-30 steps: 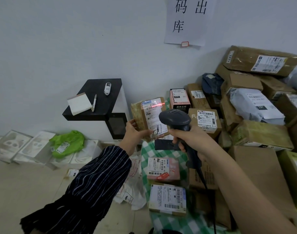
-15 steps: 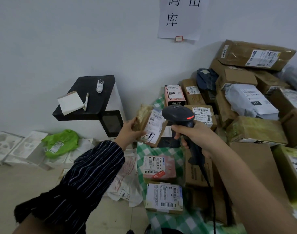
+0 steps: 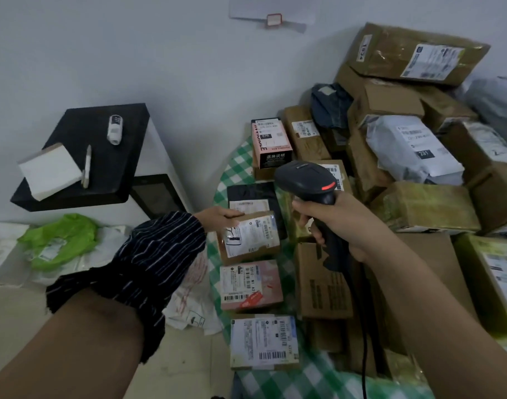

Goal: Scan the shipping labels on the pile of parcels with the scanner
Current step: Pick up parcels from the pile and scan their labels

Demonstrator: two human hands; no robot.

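The pile (image 3: 419, 203) fills the right side of the cloth (image 3: 238, 165), boxes and bags stacked loosely up to the wall. Down the cloth's left edge runs a row of single parcels, labels up. The box (image 3: 248, 240) I am handling sits in that row, between the black bag (image 3: 249, 192) and the pink box (image 3: 251, 283), and it overlaps the bag's near end.

My right hand (image 3: 341, 223) holds the scanner (image 3: 304, 177) above the row, fingers (image 3: 302, 204) clamped round the handle. Its red lamp glows, but I see no beam on any label. My left hand (image 3: 217, 217) has its fingers clamped on the box's far left corner, thumb on top.

I judge this box is being set down and the next parcel comes from the pile.

The risks, as I see them:
- Labels in the row lie close together, so a loose aim could read the wrong one.
- The box may cover the bag's label.
- Pulling from low in the pile could bring the upper boxes sliding onto the row, mixing the two lots.
- The cable (image 3: 364, 355) trails over the near parcels and could snag.
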